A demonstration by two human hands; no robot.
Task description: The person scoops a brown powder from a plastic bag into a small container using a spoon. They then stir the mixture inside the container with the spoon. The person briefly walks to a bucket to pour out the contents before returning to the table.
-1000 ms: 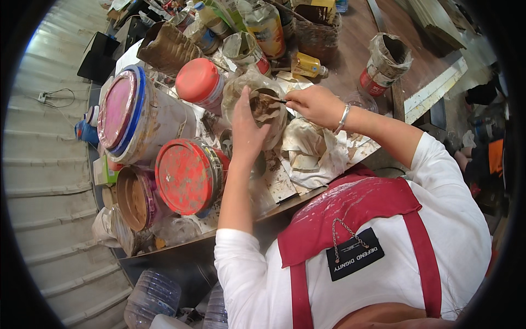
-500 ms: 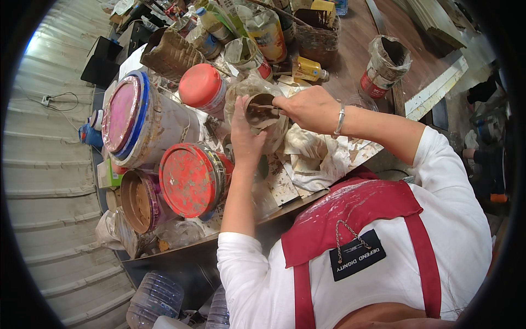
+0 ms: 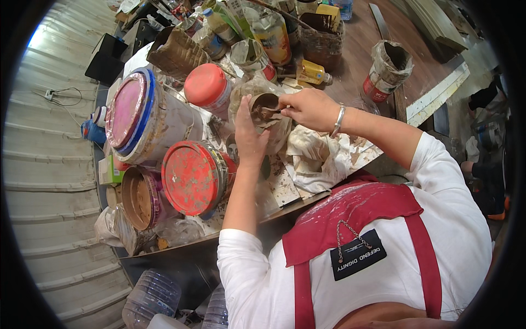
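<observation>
Since half a second ago, the right hand (image 3: 309, 108) has shifted slightly at the mouth of a film-wrapped container (image 3: 267, 100). Its fingers pinch a thin dark tool (image 3: 278, 111) whose end reaches into the brown interior. The left hand (image 3: 250, 140) clasps the container's left side, fingers straight, thumb near the rim. The container is over the near part of the desk (image 3: 359, 55), between a coral-lidded jar (image 3: 206, 86) and a crumpled pale cloth (image 3: 309, 156); whether it rests there is hidden

Cluttered brown desk (image 3: 359, 63) over there, big pink-lidded white bucket (image 3: 159, 118), red-lidded tub (image 3: 193, 178), crumpled pale cloth (image 3: 312, 153), yellow bottle (image 3: 311, 72) on its side, plastic-lined container (image 3: 384, 72) standing
</observation>
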